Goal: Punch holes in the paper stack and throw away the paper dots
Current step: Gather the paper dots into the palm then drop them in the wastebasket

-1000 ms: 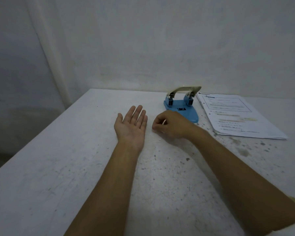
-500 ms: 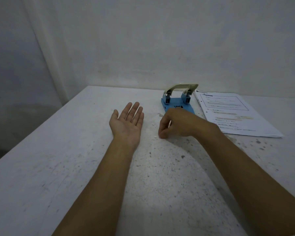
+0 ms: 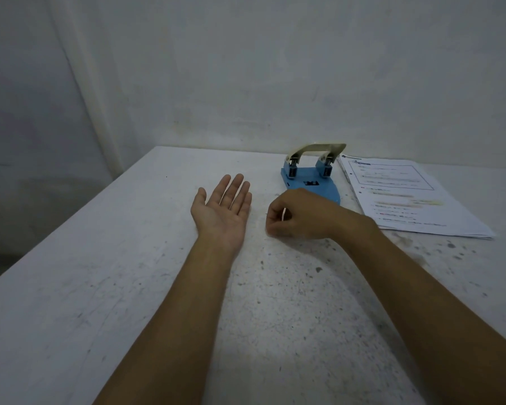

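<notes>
From the head camera, the blue metal hole punch with a cream lever [image 3: 311, 176] stood near the far edge of the scuffed white table [image 3: 100, 287], its lever raised and nothing under it. The stapled stack of printed white paper sheets [image 3: 409, 197] lay flat just to the right of the punch, clear of its slot; two small dark marks near the stack's left margin could be punched holes, so the punching looked done, though they were too small to be sure.

The left hand [image 3: 222, 209] lay to the left of the punch and nearer the person, palm up, fingers straight and together, spread flat like a tray and holding nothing I could make out. The right hand [image 3: 298, 214] sat just in front of the punch, partly covering its near corner, curled into a loose fist with thumb and forefinger pinched together; a thin white sliver [image 3: 284, 213] showed inside the curl, probably a paper dot or several, but it was too small to tell.

Faint pale specks on the table between the two hands, in front of the punch, may have been more dots. By my reading, gathering was under way: remaining dots had to go into the open palm, then to a bin, and no bin was in view
</notes>
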